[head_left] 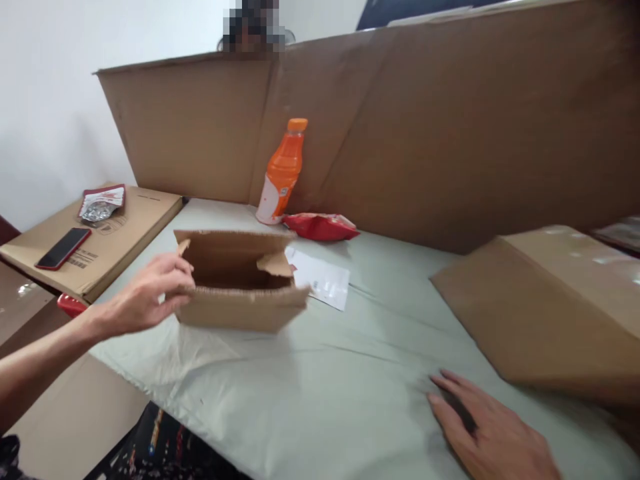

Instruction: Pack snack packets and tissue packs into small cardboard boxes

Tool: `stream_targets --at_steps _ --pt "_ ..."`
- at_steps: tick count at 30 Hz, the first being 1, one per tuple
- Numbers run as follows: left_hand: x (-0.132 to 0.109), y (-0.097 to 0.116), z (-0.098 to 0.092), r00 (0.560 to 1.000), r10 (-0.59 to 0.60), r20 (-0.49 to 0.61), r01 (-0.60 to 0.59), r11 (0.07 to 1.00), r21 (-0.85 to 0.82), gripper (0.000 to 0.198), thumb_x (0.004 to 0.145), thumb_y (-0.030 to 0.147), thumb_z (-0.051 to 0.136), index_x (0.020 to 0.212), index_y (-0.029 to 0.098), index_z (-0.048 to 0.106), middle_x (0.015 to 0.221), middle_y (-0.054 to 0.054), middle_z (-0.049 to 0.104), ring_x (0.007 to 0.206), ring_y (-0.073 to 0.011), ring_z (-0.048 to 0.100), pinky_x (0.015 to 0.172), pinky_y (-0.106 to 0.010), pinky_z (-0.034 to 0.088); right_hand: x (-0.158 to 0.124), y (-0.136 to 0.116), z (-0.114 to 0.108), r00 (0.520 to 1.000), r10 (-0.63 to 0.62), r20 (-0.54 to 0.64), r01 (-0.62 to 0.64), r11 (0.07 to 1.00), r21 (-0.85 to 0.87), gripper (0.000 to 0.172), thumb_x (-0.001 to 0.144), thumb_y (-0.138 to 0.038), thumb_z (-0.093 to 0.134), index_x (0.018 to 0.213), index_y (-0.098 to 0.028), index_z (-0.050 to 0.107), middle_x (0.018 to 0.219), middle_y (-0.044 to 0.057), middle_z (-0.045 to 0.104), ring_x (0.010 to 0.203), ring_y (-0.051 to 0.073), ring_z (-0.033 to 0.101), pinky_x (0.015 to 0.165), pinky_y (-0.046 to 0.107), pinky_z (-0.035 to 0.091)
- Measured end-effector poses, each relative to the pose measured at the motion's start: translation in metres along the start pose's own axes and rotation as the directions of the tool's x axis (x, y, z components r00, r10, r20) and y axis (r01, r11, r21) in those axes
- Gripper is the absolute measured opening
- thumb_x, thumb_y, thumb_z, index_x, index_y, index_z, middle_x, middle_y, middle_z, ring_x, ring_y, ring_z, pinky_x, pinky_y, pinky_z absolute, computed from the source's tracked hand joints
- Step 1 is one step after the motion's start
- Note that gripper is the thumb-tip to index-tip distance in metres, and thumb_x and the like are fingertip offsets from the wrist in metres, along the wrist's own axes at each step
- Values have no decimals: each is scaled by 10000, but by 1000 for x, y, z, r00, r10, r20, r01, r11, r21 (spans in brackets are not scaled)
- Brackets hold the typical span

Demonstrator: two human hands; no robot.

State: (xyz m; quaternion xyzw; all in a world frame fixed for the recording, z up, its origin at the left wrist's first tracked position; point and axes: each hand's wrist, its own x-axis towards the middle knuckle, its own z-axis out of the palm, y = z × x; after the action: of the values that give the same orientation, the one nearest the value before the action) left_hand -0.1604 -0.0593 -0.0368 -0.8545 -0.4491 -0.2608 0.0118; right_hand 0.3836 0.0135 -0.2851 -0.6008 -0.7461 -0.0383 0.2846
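A small open cardboard box (235, 310) stands on the pale covered table (320, 393), its inside dark and its end flaps torn. My left hand (155, 290) grips the left end of this box, fingers bent over its edge. My right hand (490, 427) rests on the table at the lower right, slightly blurred, fingers apart and nothing in it. Just behind the box's right side lies a white paper (325, 280) with print on it.
An orange bottle (285, 173) and a red packet (323, 227) sit by the tall cardboard panel (425, 127). At left, a flat carton (135, 227) bears a phone (63, 249) and a foil pouch (103, 202). A larger box (545, 313) stands right. A person's head (255, 27) shows behind.
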Motion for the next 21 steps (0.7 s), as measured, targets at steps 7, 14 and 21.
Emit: stream_targets --at_steps 7,14,21 --pt "-4 56 24 988 154 -16 -155 983 -95 116 1013 124 589 976 206 661 1063 -88 699 1131 -232 692 1052 -404 594 2 -7 6 1000 1 -22 -2 999 -42 417 930 -498 425 1054 -249 736 1210 144 793 1062 360 752 802 518 592" --pt "-13 60 27 998 49 -46 -53 994 -98 415 977 202 649 1382 285 608 1616 -144 468 1492 -335 506 1211 -544 500 8 -32 -9 997 53 51 -52 999 -15 391 924 -367 439 1078 -190 752 1202 190 782 1124 349 710 954 519 552" --pt "-54 17 51 970 -218 -110 188 955 -229 936 931 471 755 1673 355 196 1667 -182 341 1466 -404 515 1154 -633 524 15 -35 -9 993 105 63 -103 994 -34 386 957 -318 461 1159 -163 750 1307 185 748 1211 320 671 1030 471 501"
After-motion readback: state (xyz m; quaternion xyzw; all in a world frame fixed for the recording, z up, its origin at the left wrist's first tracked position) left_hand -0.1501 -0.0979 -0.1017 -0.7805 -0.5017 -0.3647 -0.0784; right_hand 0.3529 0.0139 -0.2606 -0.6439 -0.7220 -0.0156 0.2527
